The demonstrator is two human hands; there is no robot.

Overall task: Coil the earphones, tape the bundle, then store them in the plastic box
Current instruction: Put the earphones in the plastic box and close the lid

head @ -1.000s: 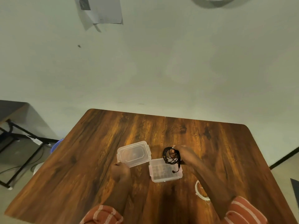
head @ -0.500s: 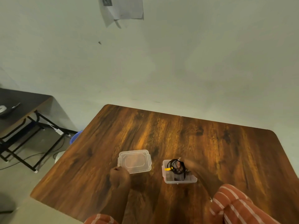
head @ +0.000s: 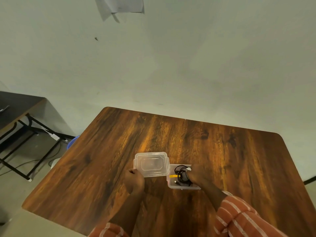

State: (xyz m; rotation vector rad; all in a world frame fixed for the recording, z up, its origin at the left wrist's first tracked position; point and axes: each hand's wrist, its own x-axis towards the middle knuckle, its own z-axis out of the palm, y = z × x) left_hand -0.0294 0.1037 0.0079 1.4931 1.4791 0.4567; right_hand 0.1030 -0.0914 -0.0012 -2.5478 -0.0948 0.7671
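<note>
The black earphones (head: pixel 180 175), coiled and bound with a strip of yellow tape (head: pixel 173 176), lie inside the small clear plastic box (head: pixel 181 187) near the table's front edge. My right hand (head: pixel 196 176) reaches into the box from the right, with its fingers on the bundle. The box's clear lid (head: pixel 151 164) sits just to the left of the box, touching it. My left hand (head: pixel 134 181) grips the lid's near left corner.
A white tape roll (head: pixel 227 192) peeks out behind my right forearm. The wooden table (head: pixel 119 151) backs onto a pale wall. Left of it, on the floor, stand a dark desk with a black frame (head: pixel 20 127) and a blue bucket (head: pixel 72 142).
My right hand has lowered the earphone bundle from above the box into it. My left hand kept hold of the lid. The camera has shifted, so the table sits further right in view.
</note>
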